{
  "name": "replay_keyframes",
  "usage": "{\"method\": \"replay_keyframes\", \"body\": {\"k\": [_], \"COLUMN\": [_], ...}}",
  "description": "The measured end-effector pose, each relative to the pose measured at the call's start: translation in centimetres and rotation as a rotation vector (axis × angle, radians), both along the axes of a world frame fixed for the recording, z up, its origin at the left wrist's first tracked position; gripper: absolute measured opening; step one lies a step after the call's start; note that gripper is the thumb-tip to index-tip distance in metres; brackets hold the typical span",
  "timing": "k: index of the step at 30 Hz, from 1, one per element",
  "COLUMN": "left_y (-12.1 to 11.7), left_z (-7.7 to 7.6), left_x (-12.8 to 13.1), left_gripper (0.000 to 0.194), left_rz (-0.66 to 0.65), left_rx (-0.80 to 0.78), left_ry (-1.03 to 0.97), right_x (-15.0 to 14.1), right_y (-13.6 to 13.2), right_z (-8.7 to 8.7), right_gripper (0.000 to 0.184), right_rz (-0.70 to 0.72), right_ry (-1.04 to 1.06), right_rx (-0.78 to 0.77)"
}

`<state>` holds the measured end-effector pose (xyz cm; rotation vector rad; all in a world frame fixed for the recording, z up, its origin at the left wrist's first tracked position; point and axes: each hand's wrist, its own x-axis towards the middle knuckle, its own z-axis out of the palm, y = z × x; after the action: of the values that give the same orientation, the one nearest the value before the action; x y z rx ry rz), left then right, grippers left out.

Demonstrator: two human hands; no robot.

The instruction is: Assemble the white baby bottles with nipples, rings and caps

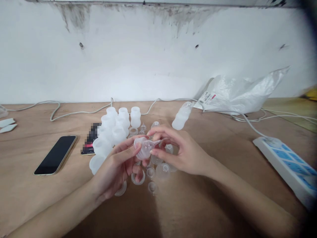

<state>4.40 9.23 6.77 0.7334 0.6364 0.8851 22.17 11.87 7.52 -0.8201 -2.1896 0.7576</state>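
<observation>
My left hand grips a clear bottle collar ring between thumb and fingers. A clear silicone nipple sits in that ring, its stretched tip pointing right. My right hand pinches the tip, with the thumb below and the fingers above. Beneath both hands lie several clear rings, such as one ring at the front, and several loose nipples. To the left, partly behind my left hand, several frosted white bottles stand without tops.
A bottle with a clear cap stands tilted in view at the back. Behind it rests a clear plastic bag. A phone lies at left, beside a partly pixelated dark item. A power strip and white cables lie about.
</observation>
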Motion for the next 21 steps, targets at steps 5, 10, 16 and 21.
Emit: {"method": "replay_keyframes", "body": {"k": [5, 10, 16, 21], "left_y": [0.03, -0.02, 0.08, 0.32], "left_z": [-0.18, -0.27, -0.45, -0.63], "left_x": [0.20, 0.29, 0.44, 0.49], "left_gripper": [0.025, 0.022, 0.019, 0.017], "left_rz": [-0.027, -0.046, -0.001, 0.046], "left_rx": [-0.043, -0.068, -0.054, -0.064], "left_ry": [-0.004, -0.004, 0.044, 0.109], "right_x": [-0.26, -0.34, -0.69, -0.68], "right_y": [-0.12, -0.30, -0.41, -0.31], "right_z": [0.00, 0.06, -0.24, -0.72], "right_gripper": [0.010, 0.005, 0.013, 0.016], "right_rz": [-0.011, -0.059, -0.068, -0.027], "right_ry": [0.007, -0.049, -0.131, -0.195], "right_rx": [0.059, 0.167, 0.261, 0.326]}}
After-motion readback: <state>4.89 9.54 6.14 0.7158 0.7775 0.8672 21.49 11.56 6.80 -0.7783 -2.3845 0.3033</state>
